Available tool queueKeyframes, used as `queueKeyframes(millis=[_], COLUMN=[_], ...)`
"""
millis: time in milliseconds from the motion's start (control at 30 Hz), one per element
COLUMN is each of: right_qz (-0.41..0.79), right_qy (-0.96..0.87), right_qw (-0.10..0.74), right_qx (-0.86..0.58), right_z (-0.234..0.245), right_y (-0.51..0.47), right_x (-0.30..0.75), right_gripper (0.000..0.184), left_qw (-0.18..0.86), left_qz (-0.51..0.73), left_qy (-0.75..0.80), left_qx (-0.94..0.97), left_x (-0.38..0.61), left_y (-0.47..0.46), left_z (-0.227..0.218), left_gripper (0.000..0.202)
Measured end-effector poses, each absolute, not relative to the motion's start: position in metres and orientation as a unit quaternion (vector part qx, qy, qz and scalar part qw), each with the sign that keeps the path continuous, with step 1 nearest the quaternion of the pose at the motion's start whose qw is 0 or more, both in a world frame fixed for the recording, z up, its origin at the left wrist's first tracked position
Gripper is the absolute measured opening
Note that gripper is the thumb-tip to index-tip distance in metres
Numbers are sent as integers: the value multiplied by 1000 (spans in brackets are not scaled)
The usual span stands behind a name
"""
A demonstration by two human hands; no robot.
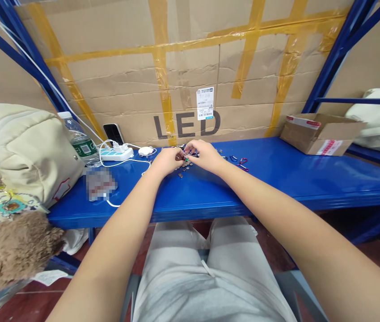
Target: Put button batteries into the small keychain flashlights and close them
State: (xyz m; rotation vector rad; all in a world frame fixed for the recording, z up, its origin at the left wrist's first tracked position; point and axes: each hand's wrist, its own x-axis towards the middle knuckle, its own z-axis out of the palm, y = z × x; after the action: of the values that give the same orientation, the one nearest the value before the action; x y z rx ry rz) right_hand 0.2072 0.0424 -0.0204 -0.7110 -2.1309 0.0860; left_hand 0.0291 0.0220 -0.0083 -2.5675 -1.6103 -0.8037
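Fingers of both hands bend inward and nearly meet over the smooth blue table (263, 181), with only a narrow gap between them. Something small and shiny shows at the fingertips, but it is too small to name, and I cannot tell whether the left hand (169, 161) or the right hand (202, 155) is gripping it. Small round pieces (186, 167), some of them with a metallic look, lie scattered right under and just in front of the grip. Near the right hand, on its outer side, rest a blue clip (233, 158) and red clips (243, 161), glossy loops.

Behind the grip stands a wrinkled cardboard sheet (126, 98), crossed by shiny yellow tape (159, 67) and printed "LED". Left of the grip are a white plastic charger (145, 151), a long power strip (116, 154) with a plug in it, and a dark phone (112, 133) leaning upright. Farther left come a clear bottle (84, 145) with a green label, a soft cream bag (35, 147) and a fluffy brown toy (19, 248).

Well to the right of the grip sits a cardboard box (320, 134), flaps spread; its inside is hidden from this angle.
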Motion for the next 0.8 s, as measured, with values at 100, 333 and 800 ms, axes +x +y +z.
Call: queueKeyframes(millis=[100, 333, 800], right_qz=[48, 76, 77], right_qy=[-850, -853, -859], right_qw=[427, 329, 339], right_qx=[-305, -397, -376], right_z=[-22, -37, -36], right_y=[46, 64, 58], right_x=[209, 219, 213], right_gripper=[19, 21, 26], left_qw=[-1, -3, 4], left_qz=[-259, -266, -250], left_qy=[-517, -526, -532], left_qx=[-816, -808, -809], left_x=[28, 26, 26], left_y=[23, 29, 26], left_z=[-10, -12, -12], left_gripper=[8, 8, 7])
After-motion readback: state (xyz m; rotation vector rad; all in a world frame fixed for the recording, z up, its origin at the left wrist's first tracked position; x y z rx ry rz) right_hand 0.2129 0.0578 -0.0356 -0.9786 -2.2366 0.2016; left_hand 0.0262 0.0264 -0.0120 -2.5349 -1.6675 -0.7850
